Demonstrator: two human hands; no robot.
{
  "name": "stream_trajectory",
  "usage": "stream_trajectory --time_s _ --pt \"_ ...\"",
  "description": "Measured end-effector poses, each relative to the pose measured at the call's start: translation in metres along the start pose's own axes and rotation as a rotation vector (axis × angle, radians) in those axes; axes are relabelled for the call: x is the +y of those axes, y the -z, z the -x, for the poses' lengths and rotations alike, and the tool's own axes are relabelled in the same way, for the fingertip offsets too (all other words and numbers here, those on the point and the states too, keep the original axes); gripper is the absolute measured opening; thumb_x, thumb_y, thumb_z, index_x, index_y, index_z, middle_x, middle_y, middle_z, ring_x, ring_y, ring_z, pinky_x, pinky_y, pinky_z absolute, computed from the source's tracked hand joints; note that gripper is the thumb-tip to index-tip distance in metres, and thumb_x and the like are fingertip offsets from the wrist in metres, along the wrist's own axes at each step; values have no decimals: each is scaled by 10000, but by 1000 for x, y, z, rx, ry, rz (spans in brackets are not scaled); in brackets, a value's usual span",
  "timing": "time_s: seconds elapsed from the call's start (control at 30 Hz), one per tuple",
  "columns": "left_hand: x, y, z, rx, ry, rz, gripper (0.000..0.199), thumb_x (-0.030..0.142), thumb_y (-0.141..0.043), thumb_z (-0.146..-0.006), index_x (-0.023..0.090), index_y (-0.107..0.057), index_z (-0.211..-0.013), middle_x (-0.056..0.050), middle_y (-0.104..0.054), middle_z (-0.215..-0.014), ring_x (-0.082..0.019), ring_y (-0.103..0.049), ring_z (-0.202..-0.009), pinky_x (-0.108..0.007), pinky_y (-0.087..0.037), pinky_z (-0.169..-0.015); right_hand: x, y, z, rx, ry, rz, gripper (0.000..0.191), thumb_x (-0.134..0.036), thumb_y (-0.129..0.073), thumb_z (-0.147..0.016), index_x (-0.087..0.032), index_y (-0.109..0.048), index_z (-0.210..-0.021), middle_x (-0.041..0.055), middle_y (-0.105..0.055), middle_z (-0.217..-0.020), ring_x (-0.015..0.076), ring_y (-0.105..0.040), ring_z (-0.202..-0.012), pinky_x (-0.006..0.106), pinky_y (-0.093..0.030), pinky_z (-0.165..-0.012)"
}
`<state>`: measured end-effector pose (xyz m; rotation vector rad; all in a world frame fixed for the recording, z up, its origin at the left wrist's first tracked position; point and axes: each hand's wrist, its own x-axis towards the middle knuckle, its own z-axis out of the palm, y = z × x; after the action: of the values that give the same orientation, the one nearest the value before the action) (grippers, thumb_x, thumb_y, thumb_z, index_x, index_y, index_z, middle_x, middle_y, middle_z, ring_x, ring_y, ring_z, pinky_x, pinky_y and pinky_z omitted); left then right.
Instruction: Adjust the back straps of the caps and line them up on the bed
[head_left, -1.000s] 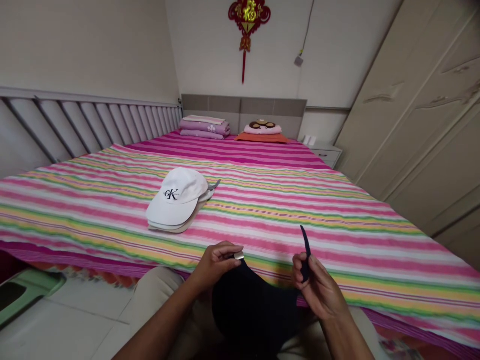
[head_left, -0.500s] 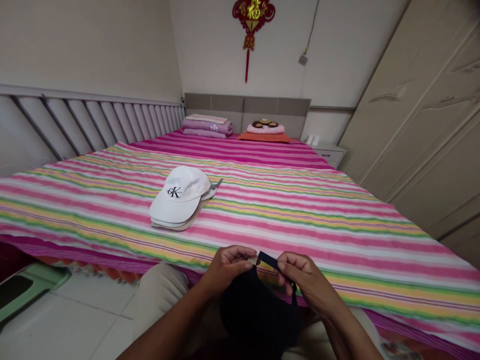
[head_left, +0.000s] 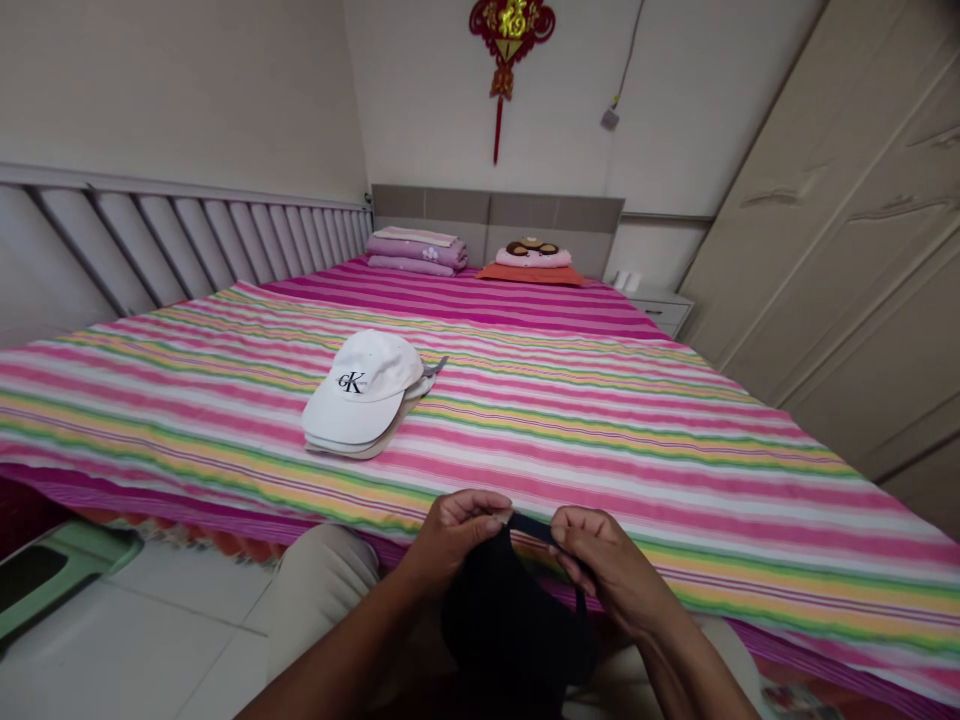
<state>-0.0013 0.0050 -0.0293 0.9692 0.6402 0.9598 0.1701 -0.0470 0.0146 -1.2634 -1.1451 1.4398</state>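
Observation:
A dark cap (head_left: 514,620) hangs over my lap, between my knees at the bed's edge. My left hand (head_left: 461,540) pinches the buckle end at the cap's back opening. The dark strap (head_left: 532,527) runs from there to my right hand (head_left: 600,560), whose thumb and fingers grip it. Its end now meets the small pale buckle at my left fingertips; whether it has passed through is hidden. On the bed, ahead and to the left, lies a stack of white caps (head_left: 367,385), the top one with black letters and a grey strap at its back.
A striped sheet (head_left: 600,440) covers the bed. Folded purple bedding (head_left: 416,252) and a pink and orange pile (head_left: 532,265) lie by the headboard (head_left: 547,215). A green stool (head_left: 90,555) stands at lower left, a wardrobe (head_left: 840,270) at right.
My right hand has shifted slightly left, bringing the strap's end up to the buckle in my left fingers. The gap between them has closed. The white caps stay put.

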Motion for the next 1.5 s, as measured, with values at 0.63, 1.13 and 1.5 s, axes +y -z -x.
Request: stream_trajectory --time_s 0.63,1.13,1.5 --pt "11 -1 9 -6 -213 -416 209 225 -667 -637 177 -681 -840 -33 -699 -813 -152 -616 -753 -244 -465 -696 11 -8 -5 29 31 80 275 -423 -614 -662 -165 -541 -600 -68 -457 -397 46 -345 -333 177 -218 -335" --pt "15 -2 12 -13 -398 -650 219 223 -646 -663 209 -692 -877 -42 -707 -843 -194 -639 -802 -276 -485 -723 19 -15 -8 20 17 -121 253 -399 -635 -659 -155 -575 -626 -82 -390 -345 45 -249 -326 204 -123 -361" --pt "13 -2 12 -48 -526 -728 229 194 -645 -671 226 -686 -895 -44 -706 -857 -186 -646 -813 -273 -489 -739 16 -19 -7 -20 -74 -337 263 -355 -682 -609 -153 -516 -576 -106 -320 -366 30 -209 -346 218 -120 -397"
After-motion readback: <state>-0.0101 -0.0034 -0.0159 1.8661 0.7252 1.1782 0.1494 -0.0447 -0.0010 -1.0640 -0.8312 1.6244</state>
